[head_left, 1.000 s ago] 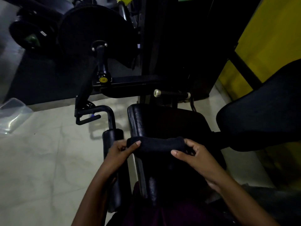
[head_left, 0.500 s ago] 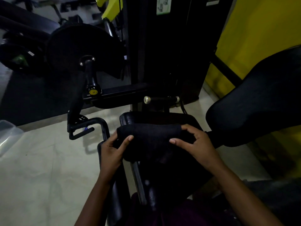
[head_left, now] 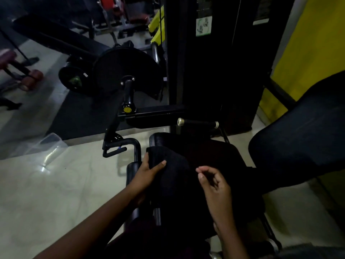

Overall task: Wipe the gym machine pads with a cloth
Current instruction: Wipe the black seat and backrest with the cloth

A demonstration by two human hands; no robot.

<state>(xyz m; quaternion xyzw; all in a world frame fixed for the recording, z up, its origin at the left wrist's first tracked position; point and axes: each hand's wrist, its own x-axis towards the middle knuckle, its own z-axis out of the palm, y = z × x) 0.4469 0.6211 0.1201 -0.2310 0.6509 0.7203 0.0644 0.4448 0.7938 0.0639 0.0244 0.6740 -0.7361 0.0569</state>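
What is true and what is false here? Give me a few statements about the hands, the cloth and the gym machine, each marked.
1. The left hand grips the cloth. True.
2. The right hand grips the cloth too. False: it holds nothing, and its fingers are loosely curled above the cloth.
3. The cloth is white. False: it is dark, nearly black.
4. A yellow wall stands on the right. True.
5. The cloth lies on the floor. False: it is draped over the machine's black pad.
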